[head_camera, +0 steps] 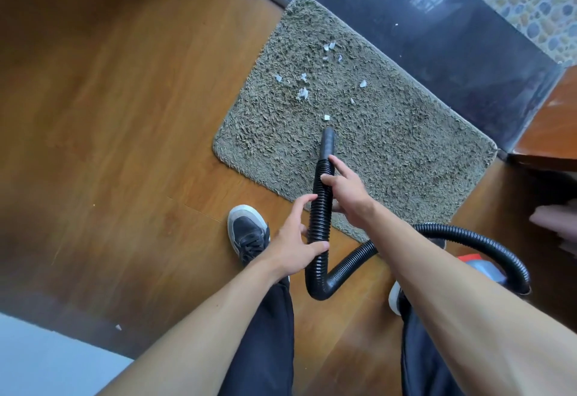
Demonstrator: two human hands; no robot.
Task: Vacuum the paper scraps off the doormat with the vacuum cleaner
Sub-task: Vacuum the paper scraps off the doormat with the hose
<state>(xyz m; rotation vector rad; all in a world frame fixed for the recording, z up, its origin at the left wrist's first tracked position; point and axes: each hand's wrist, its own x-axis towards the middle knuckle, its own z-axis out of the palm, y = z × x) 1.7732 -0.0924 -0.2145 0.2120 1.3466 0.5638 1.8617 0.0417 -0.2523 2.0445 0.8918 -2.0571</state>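
A shaggy grey-green doormat [390, 146] lies on the wood floor, with several white paper scraps [302, 92] scattered over its upper half. A black ribbed vacuum hose [320, 208] runs up from the lower middle, and its smooth nozzle [328, 141] points down at the mat just below one scrap [326, 117]. My right hand [346, 189] grips the hose near the nozzle. Lower down, my left hand [293, 245] holds the hose between thumb and curled fingers.
The hose loops right to the vacuum body [484, 266], red and grey, partly hidden behind my right arm. My shoes [248, 233] stand at the mat's near edge. A dark glossy threshold [437, 52] borders the mat's far side. One stray scrap [118, 327] lies on the floor.
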